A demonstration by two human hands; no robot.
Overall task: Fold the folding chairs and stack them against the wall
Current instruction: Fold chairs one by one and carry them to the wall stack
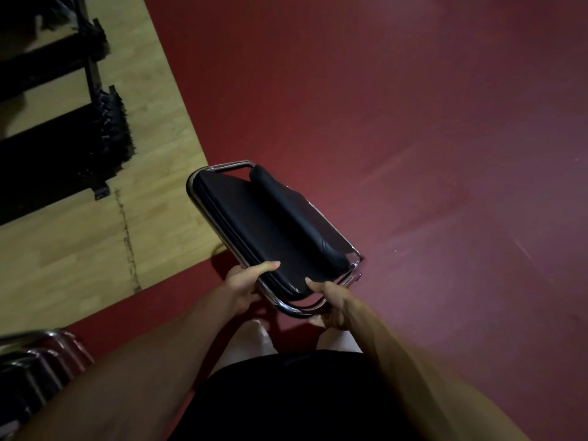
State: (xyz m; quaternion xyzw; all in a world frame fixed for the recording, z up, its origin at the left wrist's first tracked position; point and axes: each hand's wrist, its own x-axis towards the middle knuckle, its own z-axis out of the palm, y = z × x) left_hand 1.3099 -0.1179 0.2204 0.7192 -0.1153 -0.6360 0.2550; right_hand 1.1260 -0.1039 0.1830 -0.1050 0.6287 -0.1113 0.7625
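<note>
Head view. I hold the folded chair (264, 224) flat in front of me, above the red floor (429, 122). Left hand (246, 283) grips its near edge, thumb on the black seat. Right hand (332, 305) is curled round the chrome frame at the near corner. More chairs (38, 361) stand lower left, blurred.
</note>
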